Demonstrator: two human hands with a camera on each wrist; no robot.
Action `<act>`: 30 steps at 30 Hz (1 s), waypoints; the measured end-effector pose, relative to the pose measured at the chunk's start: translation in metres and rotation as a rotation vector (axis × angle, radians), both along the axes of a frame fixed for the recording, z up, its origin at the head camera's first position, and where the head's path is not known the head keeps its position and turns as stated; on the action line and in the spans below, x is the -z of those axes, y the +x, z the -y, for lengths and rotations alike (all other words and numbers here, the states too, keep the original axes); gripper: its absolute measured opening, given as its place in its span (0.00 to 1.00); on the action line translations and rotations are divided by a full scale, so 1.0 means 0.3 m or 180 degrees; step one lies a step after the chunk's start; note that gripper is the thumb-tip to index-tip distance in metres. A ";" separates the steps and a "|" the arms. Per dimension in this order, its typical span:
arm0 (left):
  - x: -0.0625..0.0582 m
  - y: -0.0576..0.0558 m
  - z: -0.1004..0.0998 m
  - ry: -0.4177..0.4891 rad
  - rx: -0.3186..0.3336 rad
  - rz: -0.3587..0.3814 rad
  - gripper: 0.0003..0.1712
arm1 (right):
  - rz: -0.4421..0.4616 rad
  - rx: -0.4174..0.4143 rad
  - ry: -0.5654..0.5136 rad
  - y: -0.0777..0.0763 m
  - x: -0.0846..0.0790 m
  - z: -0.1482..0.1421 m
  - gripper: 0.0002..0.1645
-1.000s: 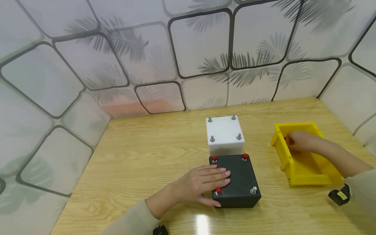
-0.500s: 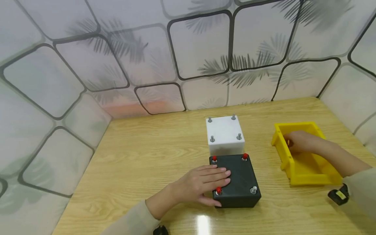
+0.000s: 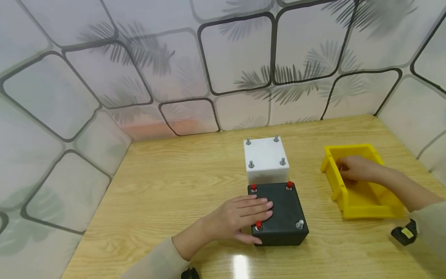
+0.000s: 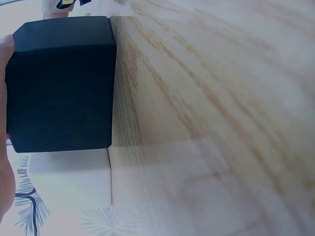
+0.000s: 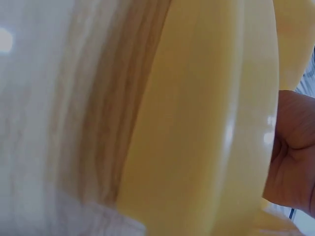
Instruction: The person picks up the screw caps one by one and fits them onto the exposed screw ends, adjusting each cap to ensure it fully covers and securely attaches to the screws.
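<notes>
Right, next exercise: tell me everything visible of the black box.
The black box is smooth, plastic-looking and squarish, flat on the wooden table in front of the white box. Posts stand at its four top corners: three have red caps; the near right one is bare metal. The left grip rests on its top at the left.

Pale wall covering (image 3: 240, 54) with dark rounded outlines (image 3: 274, 50) and grey palm fronds (image 3: 292, 73) fills the upper frame. Below, a wood-grain surface (image 3: 174, 174) spreads; right of centre sits a white block (image 3: 266, 157) with four metal studs (image 3: 251, 164).
</notes>
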State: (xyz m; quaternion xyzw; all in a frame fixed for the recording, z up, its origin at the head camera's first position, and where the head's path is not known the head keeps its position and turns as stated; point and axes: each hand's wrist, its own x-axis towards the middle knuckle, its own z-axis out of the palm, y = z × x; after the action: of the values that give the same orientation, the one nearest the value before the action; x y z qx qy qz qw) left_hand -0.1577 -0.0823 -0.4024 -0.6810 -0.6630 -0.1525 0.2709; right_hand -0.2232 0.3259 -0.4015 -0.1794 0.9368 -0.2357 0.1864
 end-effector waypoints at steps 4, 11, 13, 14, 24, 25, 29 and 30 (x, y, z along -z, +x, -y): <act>0.001 0.003 -0.004 -0.0008 -0.0007 -0.0017 0.42 | 0.0229 0.0096 -0.0200 0.012 0.011 -0.006 0.07; -0.005 0.007 -0.006 -0.0019 -0.0015 -0.0012 0.41 | 0.1124 0.0705 -0.0774 0.020 0.026 -0.025 0.12; -0.009 0.009 -0.006 -0.0034 -0.0019 -0.0015 0.41 | 0.1303 0.0861 -0.0948 0.024 0.023 -0.029 0.13; -0.010 0.011 -0.006 -0.0041 -0.0023 -0.0006 0.42 | 0.1373 0.0929 -0.1022 0.025 0.022 -0.031 0.14; -0.002 0.021 -0.011 -0.0034 -0.0029 0.0021 0.42 | 0.1522 0.1240 -0.1210 0.036 0.016 -0.030 0.15; -0.001 0.022 -0.011 -0.0032 -0.0029 0.0018 0.42 | 0.1522 0.1252 -0.1220 0.038 0.016 -0.028 0.15; 0.001 0.027 -0.014 -0.0044 -0.0036 0.0018 0.42 | 0.1508 0.1273 -0.1276 0.044 0.019 -0.029 0.15; 0.001 0.028 -0.014 -0.0050 -0.0041 0.0019 0.42 | 0.1505 0.1295 -0.1296 0.045 0.018 -0.028 0.15</act>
State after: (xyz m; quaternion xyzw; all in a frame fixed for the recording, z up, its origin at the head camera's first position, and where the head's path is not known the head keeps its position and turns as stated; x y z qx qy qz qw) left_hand -0.1492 -0.0781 -0.4025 -0.6784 -0.6693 -0.1476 0.2646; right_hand -0.2097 0.3345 -0.4069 0.0364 0.8183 -0.4843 0.3075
